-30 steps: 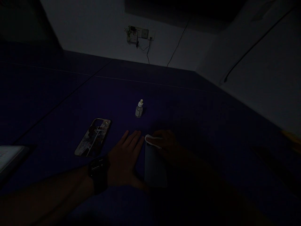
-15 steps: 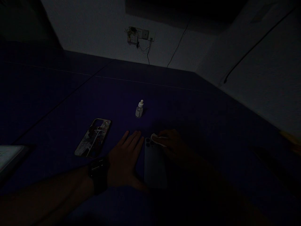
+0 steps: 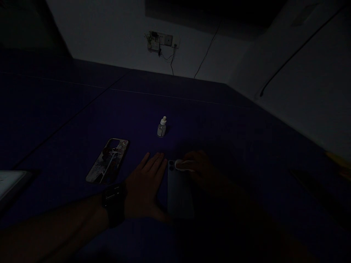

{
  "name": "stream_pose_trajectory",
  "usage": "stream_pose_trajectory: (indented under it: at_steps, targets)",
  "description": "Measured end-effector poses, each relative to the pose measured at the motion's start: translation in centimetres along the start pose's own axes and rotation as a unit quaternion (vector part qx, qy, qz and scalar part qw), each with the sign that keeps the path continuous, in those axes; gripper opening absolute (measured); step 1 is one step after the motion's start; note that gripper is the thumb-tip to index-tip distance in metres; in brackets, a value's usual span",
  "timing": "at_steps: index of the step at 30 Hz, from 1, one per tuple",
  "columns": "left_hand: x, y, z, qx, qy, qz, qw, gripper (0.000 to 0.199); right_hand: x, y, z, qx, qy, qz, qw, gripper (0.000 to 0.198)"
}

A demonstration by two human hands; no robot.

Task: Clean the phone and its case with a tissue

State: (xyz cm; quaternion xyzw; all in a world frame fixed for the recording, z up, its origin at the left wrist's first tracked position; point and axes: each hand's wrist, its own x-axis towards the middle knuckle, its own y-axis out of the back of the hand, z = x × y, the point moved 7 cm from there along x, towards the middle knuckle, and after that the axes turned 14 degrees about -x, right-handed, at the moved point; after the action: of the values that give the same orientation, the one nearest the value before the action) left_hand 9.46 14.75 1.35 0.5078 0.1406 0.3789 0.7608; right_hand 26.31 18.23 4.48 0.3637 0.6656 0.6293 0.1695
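Note:
A smartphone (image 3: 179, 195) lies back side up on the dark blue surface, its camera lenses at the far end. Flat beside its left edge rests my left hand (image 3: 145, 188), fingers stretched out and thumb near the phone's lower corner. My right hand (image 3: 201, 170) pinches a white cloth or wipe (image 3: 184, 165) and presses it on the camera area, covering part of the lenses. A patterned phone case (image 3: 108, 160) lies left of my left hand. Beyond the hands stands a small dropper bottle (image 3: 161, 128) with a white top. The scene is very dark.
The edge of a device with a lit screen (image 3: 11, 184) shows at the far left. At the right edge is a yellowish thing (image 3: 338, 160) I cannot make out. Wall sockets (image 3: 164, 39) with cables are at the back. A dark cable (image 3: 296, 54) runs along the right wall.
The right hand's white wipe has shifted slightly left and down over the camera lenses. My left hand stays in place beside the phone.

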Motion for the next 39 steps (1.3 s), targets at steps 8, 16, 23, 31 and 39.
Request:
stream_pose_trajectory:
  at_steps: [8, 16, 23, 31, 39]
  targets:
    - [0.0, 0.0, 0.0, -0.002, -0.003, 0.001, 1.000, 0.129, -0.1, -0.5, -0.4, 0.021, 0.017, -0.015, 1.000, 0.043]
    - [0.1, 0.0, 0.0, -0.005, 0.000, -0.012, 1.000, 0.130, 0.7, -1.3, -0.8, -0.006, -0.013, 0.001, 1.000, 0.049]
    - [0.1, 0.1, 0.0, 0.004, 0.011, -0.006, 1.000, 0.130, 0.5, -0.8, -1.0, 0.031, 0.026, -0.008, 0.999, 0.049]
    - [0.1, 0.2, 0.1, -0.001, 0.007, -0.004, 1.000, 0.128, 0.7, -1.1, -1.2, 0.037, 0.032, -0.021, 0.999, 0.045]
    - [0.0, -0.1, 0.1, 0.004, -0.001, 0.012, 1.000, 0.125, -0.6, 0.7, 1.8, -0.029, -0.057, 0.051, 0.997, 0.043]
